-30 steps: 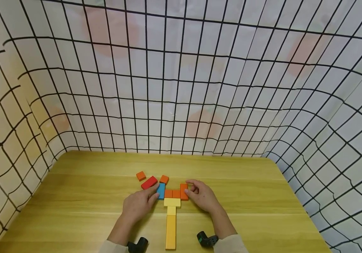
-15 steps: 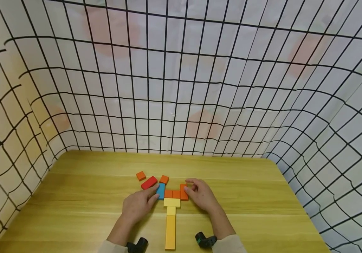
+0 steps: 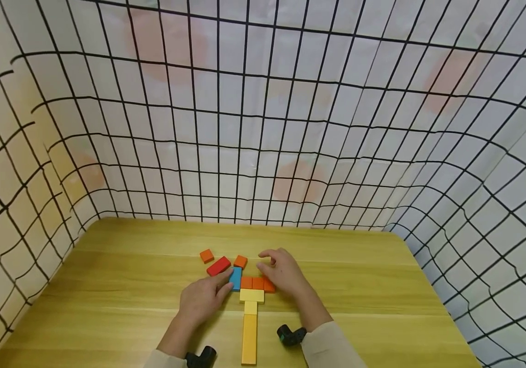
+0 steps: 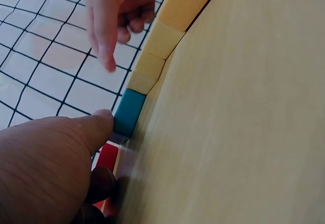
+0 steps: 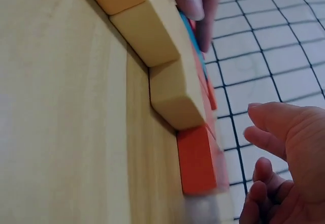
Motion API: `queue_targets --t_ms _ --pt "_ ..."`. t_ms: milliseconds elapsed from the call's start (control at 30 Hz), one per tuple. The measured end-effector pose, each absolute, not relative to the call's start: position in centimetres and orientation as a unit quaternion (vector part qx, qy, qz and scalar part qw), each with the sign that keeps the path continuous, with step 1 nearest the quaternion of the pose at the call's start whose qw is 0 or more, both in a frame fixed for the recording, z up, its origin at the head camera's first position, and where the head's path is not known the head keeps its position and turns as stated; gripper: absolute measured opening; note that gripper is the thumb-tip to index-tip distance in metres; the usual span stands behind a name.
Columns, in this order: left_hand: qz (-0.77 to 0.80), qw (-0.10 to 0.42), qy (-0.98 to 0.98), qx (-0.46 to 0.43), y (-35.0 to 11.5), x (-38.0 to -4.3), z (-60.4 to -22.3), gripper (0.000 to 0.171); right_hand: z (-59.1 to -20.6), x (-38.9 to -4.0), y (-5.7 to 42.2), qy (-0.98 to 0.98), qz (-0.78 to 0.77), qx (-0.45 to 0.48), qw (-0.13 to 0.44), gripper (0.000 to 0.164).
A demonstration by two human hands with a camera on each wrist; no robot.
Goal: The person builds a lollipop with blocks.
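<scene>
My left hand (image 3: 200, 299) rests its index finger and thumb along the left side of a blue block (image 3: 236, 279), thumb tip pressed at its near corner in the left wrist view. My right hand (image 3: 285, 273) is over the right end of the row, fingers loosely bent with nothing between them. Beneath it, an upright orange block (image 3: 269, 286) is partly hidden. Two orange squares (image 3: 252, 282) lie between that block and the blue one. Below them comes a pale yellow block (image 3: 251, 296), then a small yellow block (image 3: 250, 307) and a long yellow-orange block (image 3: 249, 340).
A red block (image 3: 219, 266) lies beyond my left fingers, with loose orange squares on either side, one at the left (image 3: 206, 256) and one at the right (image 3: 240, 261). Black wire mesh (image 3: 244, 128) surrounds the wooden table (image 3: 359, 291) at the back and sides.
My right hand has left the side of the right orange block and moved left and away from me, over its upper part. The left hand stays at the blue block.
</scene>
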State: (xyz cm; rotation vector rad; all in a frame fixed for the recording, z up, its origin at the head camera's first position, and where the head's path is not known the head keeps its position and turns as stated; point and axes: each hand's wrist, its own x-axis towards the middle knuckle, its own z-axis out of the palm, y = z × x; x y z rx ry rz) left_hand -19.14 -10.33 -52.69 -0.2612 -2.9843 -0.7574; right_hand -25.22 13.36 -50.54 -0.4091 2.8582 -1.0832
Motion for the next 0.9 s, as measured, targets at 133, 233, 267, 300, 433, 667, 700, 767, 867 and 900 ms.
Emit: queue_targets --t_ms 133,233,267,300,433,667,700,767,867,900 --pt "-0.246 0.024 -0.965 -0.083 -10.4 -19.2 -52.6 0.044 -50.2 -26.1 12.2 0.934 -0.317 -0.163 0.036 0.033" --pt "-0.243 0.021 -0.966 -0.081 -10.4 -19.2 -52.6 0.044 -50.1 -26.7 11.4 0.939 -0.295 -0.172 0.042 0.032" --pt "-0.243 0.021 -0.966 -0.08 -10.3 -19.2 -52.6 0.044 -50.1 -26.9 11.1 0.941 -0.287 -0.174 0.044 0.031" --pt "-0.242 0.021 -0.967 -0.08 -10.3 -19.2 -52.6 0.044 -50.0 -27.1 10.9 0.943 -0.279 -0.176 0.046 0.03" --pt "-0.241 0.022 -0.967 -0.077 -10.2 -19.2 -52.6 0.044 -50.2 -27.8 10.1 0.95 -0.249 -0.181 0.053 0.029" --pt "-0.242 0.021 -0.967 -0.077 -10.2 -19.2 -52.8 0.045 -50.4 -28.2 9.4 0.955 -0.231 -0.178 0.058 0.025" --pt "-0.242 0.022 -0.967 -0.077 -10.2 -19.2 -52.8 0.045 -50.4 -28.2 9.3 0.955 -0.231 -0.178 0.057 0.025" --pt "-0.241 0.023 -0.967 -0.077 -10.3 -19.3 -52.8 0.045 -50.3 -28.3 9.3 0.955 -0.232 -0.174 0.059 0.025" --pt "-0.24 0.024 -0.967 -0.077 -10.3 -19.4 -52.8 0.044 -50.0 -28.2 9.4 0.957 -0.231 -0.166 0.062 0.024" --pt "-0.24 0.023 -0.967 -0.077 -10.3 -19.4 -52.8 0.044 -50.0 -28.2 9.5 0.957 -0.229 -0.166 0.06 0.024"
